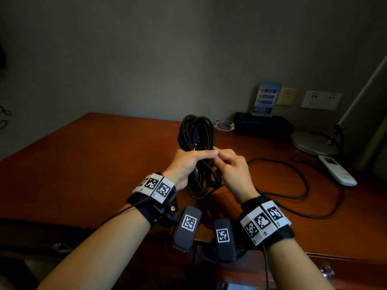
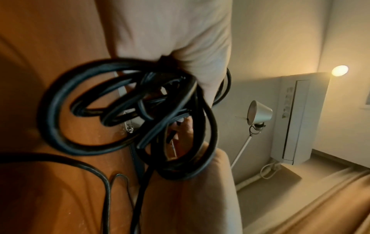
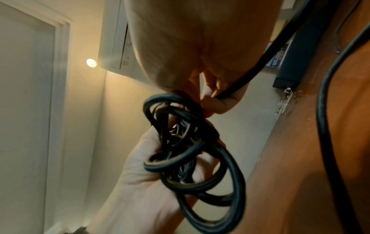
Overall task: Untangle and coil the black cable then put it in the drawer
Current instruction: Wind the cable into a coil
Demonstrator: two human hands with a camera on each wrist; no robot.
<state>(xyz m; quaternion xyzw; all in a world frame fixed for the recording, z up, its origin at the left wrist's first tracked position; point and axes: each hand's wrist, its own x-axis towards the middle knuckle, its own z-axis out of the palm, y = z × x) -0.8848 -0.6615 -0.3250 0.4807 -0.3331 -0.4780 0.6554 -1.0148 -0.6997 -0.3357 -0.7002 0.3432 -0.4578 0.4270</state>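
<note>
Wooden desk (image 1: pixel 88 164) fills frame centre; we see left hand (image 1: pixel 186 166) clamped round the coiled black cable (image 1: pixel 196 130), right hand (image 1: pixel 234 170) pinching a strand beside it.

Cable (image 1: pixel 195 130): matt black rubbery jacket, smooth. Desk (image 1: pixel 83 164): reddish wood, semi-gloss. Ashtray (image 1: pixel 224 124) behind cable: clear glass. Lamp base (image 1: pixel 314 143) right of cable: brushed metal. Remote (image 1: pixel 337 170): white plastic.

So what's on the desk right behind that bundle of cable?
Behind the cable bundle sits a glass ashtray, beside a black box on the desk. The bundle itself hides whatever lies directly behind it.
</note>
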